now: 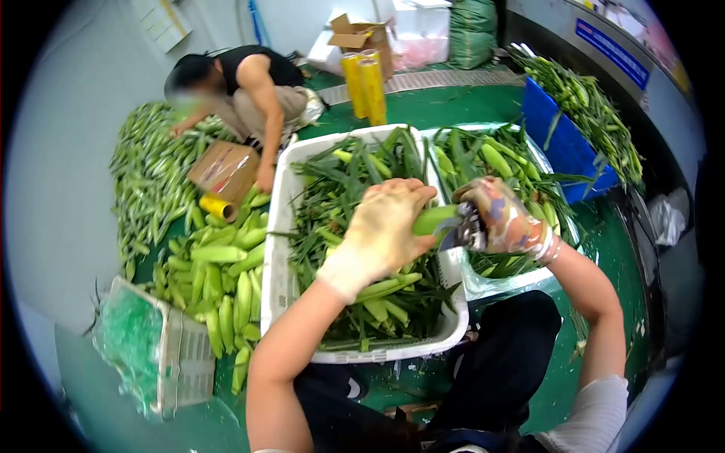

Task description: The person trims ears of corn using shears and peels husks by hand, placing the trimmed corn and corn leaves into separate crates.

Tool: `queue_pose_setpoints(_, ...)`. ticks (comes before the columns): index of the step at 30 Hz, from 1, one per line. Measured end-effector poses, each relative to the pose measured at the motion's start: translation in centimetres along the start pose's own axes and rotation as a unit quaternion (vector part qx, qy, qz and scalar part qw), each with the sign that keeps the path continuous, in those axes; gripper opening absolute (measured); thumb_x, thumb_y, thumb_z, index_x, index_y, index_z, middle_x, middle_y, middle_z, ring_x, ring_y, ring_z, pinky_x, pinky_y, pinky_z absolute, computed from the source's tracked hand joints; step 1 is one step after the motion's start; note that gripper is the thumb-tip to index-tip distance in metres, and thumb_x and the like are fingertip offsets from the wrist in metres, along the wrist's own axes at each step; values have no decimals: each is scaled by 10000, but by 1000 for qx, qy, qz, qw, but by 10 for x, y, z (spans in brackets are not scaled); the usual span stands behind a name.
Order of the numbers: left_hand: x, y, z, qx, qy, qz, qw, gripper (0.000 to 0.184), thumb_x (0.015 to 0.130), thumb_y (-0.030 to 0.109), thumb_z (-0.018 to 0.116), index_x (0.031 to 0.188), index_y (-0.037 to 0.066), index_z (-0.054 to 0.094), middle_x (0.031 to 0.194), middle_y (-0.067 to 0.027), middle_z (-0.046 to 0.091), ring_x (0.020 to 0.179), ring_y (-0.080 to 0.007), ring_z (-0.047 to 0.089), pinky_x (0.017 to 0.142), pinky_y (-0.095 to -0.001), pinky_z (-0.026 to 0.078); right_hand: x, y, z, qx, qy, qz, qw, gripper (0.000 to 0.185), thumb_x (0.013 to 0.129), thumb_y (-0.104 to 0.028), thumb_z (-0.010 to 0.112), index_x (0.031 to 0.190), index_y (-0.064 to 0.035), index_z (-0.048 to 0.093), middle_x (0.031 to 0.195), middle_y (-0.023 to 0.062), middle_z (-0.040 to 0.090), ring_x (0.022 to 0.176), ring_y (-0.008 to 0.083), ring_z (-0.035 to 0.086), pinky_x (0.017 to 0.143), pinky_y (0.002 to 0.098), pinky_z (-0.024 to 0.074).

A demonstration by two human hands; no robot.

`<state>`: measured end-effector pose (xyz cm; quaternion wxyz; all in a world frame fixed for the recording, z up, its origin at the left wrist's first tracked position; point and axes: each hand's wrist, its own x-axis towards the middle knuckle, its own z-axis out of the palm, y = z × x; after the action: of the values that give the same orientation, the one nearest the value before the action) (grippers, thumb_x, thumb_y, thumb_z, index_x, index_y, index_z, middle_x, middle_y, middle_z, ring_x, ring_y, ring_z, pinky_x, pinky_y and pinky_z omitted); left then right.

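Observation:
My left hand (pixel 377 230), in a pale glove, is closed around a green ear of corn (pixel 434 220) above a white crate (pixel 277 257). In the patterned glove, my right hand (pixel 504 217) grips pruning shears (pixel 471 229), whose blades are at the right end of that ear. Whether they touch or cut it I cannot tell. Under my left hand, the crate holds loose husk leaves (pixel 321 200) and several ears in husk (pixel 389 287). A second, plastic-lined crate (pixel 495 285) with more corn stands beneath my right hand.
A crouching co-worker (pixel 257 75) reaches toward corn at the left. Husked-on ears (pixel 219 257) and a smaller-looking, shiny heap (pixel 143 177) cover the floor there. Also around me are a cardboard box (pixel 224 167), yellow rolls (pixel 371 87), a blue crate (pixel 555 140) and a basket (pixel 189 362) with green mesh.

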<state>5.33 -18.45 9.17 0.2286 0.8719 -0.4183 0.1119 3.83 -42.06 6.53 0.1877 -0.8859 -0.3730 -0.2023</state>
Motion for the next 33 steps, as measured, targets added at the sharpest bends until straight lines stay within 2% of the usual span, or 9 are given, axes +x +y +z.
queue_pose_setpoints(3,-13,-68,48,-339,-310,-108,882,522,717,218,733,1162,20,543,1042,-107,626,960,-193,579,888,-314,440,17,-13,40,31,-11,-65,997,489,615,-230,733,1014,-39,525,928,142,563,876,346,546,795,405,421)
queue_pose_setpoints(6,-49,-68,26,-334,-249,-244,876,503,695,212,749,1116,1,575,903,-81,651,808,-139,587,791,-278,470,25,-9,74,-26,45,45,998,388,640,-228,712,924,-46,520,870,162,557,822,360,548,751,425,437)
queue_pose_setpoints(9,-111,-98,24,-448,-18,-366,816,469,684,242,745,1055,-8,606,905,-85,648,783,-175,600,727,-300,484,14,22,92,-103,7,356,929,215,693,-153,597,879,-52,563,865,169,566,796,338,567,690,452,454)
queue_pose_setpoints(11,-142,-136,32,-523,168,-491,676,391,705,217,732,1025,23,621,879,-63,639,757,-180,598,712,-310,493,-16,30,128,-271,149,134,941,219,750,-143,539,941,-38,562,818,154,581,703,321,576,609,433,474)
queue_pose_setpoints(15,-155,-184,46,-709,419,-393,408,542,749,464,708,1088,65,566,962,-65,599,837,-219,565,782,-375,478,-9,-105,123,189,-242,383,871,692,721,-397,692,1120,86,399,909,226,586,843,335,594,780,387,495)
queue_pose_setpoints(25,-150,-171,39,-632,531,-439,355,714,817,536,600,1303,43,421,1248,-112,508,1061,-257,515,974,-398,386,37,-134,188,308,-191,345,866,1031,669,-517,713,1313,130,233,1241,318,426,1173,404,426,1012,394,349)
queue_pose_setpoints(30,-148,-146,50,-596,543,-464,366,678,804,506,637,1261,38,459,1238,-88,515,1077,-246,494,944,-427,399,41,-106,198,452,-91,373,805,509,666,-341,776,904,43,542,755,130,605,667,213,566,623,318,489)
queue_pose_setpoints(31,-145,-139,40,-584,540,-475,376,669,799,503,645,1246,39,467,1230,-88,517,1075,-245,489,937,-428,402,35,-111,197,599,-57,361,712,405,697,-286,746,868,22,545,737,122,603,643,180,569,580,296,482)
queue_pose_setpoints(33,-156,-164,35,-619,534,-441,371,582,782,425,691,1168,31,505,1072,-104,578,918,-245,552,838,-416,460,24,-106,197,426,-173,466,756,391,714,-261,735,897,20,532,710,101,584,614,170,557,554,291,479)
